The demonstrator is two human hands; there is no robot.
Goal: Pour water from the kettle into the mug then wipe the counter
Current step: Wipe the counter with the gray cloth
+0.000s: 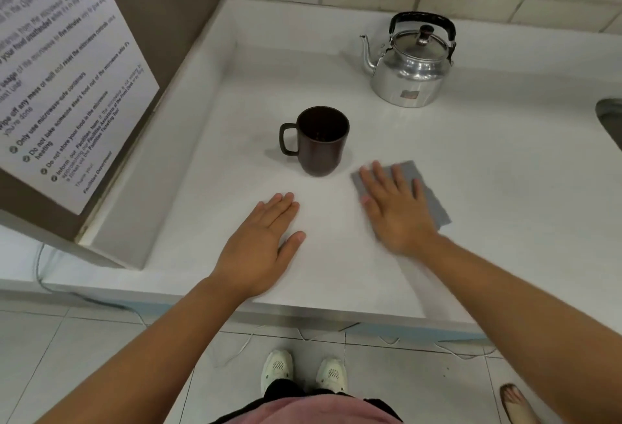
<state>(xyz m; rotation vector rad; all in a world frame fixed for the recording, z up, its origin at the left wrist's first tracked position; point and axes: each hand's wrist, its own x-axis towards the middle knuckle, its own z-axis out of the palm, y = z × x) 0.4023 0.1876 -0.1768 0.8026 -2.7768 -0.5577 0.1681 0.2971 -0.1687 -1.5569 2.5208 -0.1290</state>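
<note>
Grey cloth [409, 188] under flat right hand [393, 208], fingers [380, 176] spread, left hand [259, 242] flat on counter [488, 171]

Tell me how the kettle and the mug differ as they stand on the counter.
The kettle is shiny silver metal; the mug is dark brown. The kettle is lidded, with a black handle arching overhead; the mug is open, with its handle on its left side. The kettle stands farther back near the wall; the mug stands closer to the hands. Both are upright on the white counter.
</note>
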